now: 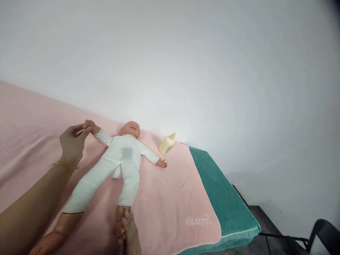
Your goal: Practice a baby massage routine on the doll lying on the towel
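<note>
A baby doll (122,152) with a white cloth body lies face up, arms spread. My left hand (73,140), with a bracelet at the wrist, pinches the doll's small hand at the end of its outstretched arm. Low in the view, my right hand (130,230) is closed round the doll's lower leg and foot; part of that hand is cut off by the frame's bottom edge. The doll's other foot lies under my left forearm's side. A pale yellow pump bottle (166,144) stands beyond the doll's free hand.
A pink blanket (170,198) with white lettering lies under the doll, over a green padded mattress (223,191). A white wall (186,71) rises behind. At the lower right are a dark chair (322,233) and dark floor.
</note>
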The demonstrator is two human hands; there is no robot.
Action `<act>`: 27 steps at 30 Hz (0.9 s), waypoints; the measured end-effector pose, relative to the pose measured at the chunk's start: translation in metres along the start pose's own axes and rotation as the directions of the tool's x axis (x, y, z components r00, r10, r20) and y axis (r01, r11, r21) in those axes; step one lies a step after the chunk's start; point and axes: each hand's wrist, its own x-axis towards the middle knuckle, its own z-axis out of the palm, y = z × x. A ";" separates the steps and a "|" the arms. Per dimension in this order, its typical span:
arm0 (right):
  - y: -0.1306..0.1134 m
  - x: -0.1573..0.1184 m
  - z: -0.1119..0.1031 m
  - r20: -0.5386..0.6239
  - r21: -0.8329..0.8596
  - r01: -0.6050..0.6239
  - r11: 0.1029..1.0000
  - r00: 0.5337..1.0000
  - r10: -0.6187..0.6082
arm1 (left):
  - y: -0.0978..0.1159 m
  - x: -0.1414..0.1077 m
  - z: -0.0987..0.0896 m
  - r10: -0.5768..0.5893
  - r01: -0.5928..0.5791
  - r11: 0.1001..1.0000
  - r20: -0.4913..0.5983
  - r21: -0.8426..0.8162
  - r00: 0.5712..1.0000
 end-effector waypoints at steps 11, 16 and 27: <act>0.017 0.073 -0.007 -0.117 0.250 0.012 0.968 0.993 0.018 | -0.016 -0.014 0.022 0.091 -0.058 0.992 0.305 -0.114 0.948; 0.016 0.113 -0.005 -0.158 0.468 0.068 0.881 0.987 0.008 | -0.029 -0.007 0.029 0.265 -0.250 0.964 0.443 -0.093 0.856; 0.014 0.132 -0.010 -0.126 0.450 0.033 0.892 0.992 0.027 | -0.030 -0.005 0.033 0.358 -0.321 0.934 0.445 -0.160 0.821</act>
